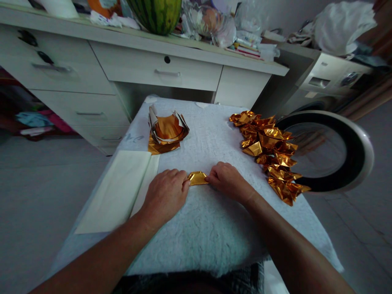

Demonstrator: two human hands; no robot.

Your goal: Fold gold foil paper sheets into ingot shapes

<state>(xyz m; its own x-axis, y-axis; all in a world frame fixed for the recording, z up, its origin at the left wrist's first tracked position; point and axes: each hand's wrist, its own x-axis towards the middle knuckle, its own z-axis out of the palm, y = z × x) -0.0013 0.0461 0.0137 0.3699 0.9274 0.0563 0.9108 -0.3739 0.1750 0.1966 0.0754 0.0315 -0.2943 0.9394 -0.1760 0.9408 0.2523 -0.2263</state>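
- The left hand (165,196) and right hand (226,179) meet at the middle of the white padded cloth (208,237); between them lies a small gold foil piece (197,178), flat on the cloth.
- Each hand pinches one end of the piece with curled fingers pressed together; the fingertips themselves are hidden under the knuckles.
- The step in hand looks like folding or creasing; the piece is already partly folded; a next crease would call for steady downward pressure and squared edges, since foil keeps every stray wrinkle.
- No proper container holds the work; a curled stack of foil sheets (167,130) sits beyond the left hand; a heap of folded gold pieces (271,151) lies along the cloth's right edge.
- A glass bowl (203,20) stands on the desk (159,69); its contents are unclear.
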